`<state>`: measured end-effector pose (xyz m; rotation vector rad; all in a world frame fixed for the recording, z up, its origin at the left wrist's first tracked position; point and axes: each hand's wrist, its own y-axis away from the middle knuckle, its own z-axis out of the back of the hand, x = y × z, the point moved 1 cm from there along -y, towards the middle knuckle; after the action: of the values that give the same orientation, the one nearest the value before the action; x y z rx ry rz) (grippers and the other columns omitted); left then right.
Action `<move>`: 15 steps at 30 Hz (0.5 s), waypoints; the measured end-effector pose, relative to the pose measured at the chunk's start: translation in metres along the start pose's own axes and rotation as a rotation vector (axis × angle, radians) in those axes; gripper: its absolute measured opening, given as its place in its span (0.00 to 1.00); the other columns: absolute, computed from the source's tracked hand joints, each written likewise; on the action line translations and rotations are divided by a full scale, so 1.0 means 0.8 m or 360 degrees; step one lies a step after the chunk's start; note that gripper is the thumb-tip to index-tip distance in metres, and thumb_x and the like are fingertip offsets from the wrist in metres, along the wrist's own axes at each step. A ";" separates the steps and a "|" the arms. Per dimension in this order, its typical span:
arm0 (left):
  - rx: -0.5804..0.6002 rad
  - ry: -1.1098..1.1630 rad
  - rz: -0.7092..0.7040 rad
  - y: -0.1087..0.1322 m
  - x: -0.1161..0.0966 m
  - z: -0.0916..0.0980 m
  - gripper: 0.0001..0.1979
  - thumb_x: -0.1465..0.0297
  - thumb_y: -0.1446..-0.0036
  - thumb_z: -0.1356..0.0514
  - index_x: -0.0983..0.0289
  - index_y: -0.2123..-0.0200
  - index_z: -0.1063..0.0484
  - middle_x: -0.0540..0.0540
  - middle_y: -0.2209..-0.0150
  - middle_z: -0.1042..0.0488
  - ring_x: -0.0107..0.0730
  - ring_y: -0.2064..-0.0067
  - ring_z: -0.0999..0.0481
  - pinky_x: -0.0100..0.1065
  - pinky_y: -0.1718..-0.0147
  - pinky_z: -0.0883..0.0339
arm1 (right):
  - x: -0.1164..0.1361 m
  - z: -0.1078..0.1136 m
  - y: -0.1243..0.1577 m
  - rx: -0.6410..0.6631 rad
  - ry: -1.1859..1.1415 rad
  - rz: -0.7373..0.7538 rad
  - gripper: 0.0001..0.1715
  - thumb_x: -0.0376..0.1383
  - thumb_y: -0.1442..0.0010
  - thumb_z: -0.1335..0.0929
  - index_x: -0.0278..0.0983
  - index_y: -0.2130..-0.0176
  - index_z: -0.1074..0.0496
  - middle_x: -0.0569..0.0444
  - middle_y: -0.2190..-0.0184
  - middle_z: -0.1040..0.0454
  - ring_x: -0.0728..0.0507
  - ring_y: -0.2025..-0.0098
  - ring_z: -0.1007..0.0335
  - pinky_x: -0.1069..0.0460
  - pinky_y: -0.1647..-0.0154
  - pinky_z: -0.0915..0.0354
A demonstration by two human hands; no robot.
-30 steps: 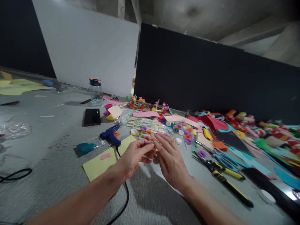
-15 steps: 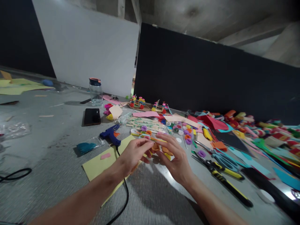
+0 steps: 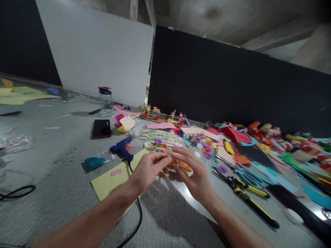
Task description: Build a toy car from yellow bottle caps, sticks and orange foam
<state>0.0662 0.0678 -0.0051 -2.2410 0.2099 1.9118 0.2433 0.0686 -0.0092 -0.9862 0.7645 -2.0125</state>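
Note:
My left hand (image 3: 148,169) is closed, its thumb and forefinger pinched at a thin orange piece (image 3: 176,156). My right hand (image 3: 194,174) curves in from the other side, its fingertips at the same piece. The fingers hide much of it, so its exact shape cannot be made out. Several orange and yellow bits (image 3: 184,166) show between the right thumb and fingers. Just beyond the hands lie a yellow pencil-like stick (image 3: 150,148) and small coloured rings (image 3: 158,141). Under my left forearm is a yellow-green paper sheet (image 3: 108,182).
A blue glue gun (image 3: 121,148) with a black cord lies left, near a phone (image 3: 101,128) and water bottle (image 3: 106,103). Pliers (image 3: 243,193), scissors (image 3: 248,175) and coloured paper are at right. Two small colourful models (image 3: 152,113) stand at the back.
Both hands stay in nearly the same place. The left fingertips have shifted slightly right, and the orange bits between the hands sit at a slightly different angle.

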 end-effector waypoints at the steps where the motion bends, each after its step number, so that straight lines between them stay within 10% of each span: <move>1: 0.0000 -0.0002 0.0002 0.001 -0.002 0.000 0.15 0.59 0.44 0.34 0.64 0.61 0.21 0.53 0.70 0.22 0.32 0.70 0.25 0.31 0.73 0.30 | 0.000 0.001 0.000 -0.0005 -0.0003 -0.0007 0.16 0.32 0.32 0.31 0.46 0.47 0.26 0.49 0.44 0.25 0.39 0.39 0.32 0.38 0.38 0.35; 15: 0.0083 -0.0031 0.0016 -0.001 0.006 -0.001 0.17 0.56 0.43 0.36 0.65 0.71 0.26 0.51 0.75 0.28 0.27 0.75 0.30 0.26 0.81 0.38 | 0.000 0.001 0.000 -0.0024 -0.0006 -0.0017 0.14 0.33 0.32 0.31 0.46 0.48 0.25 0.49 0.44 0.25 0.38 0.40 0.31 0.36 0.40 0.34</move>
<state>0.0679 0.0683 -0.0095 -2.1914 0.2657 1.9100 0.2444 0.0683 -0.0089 -1.0043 0.7751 -2.0164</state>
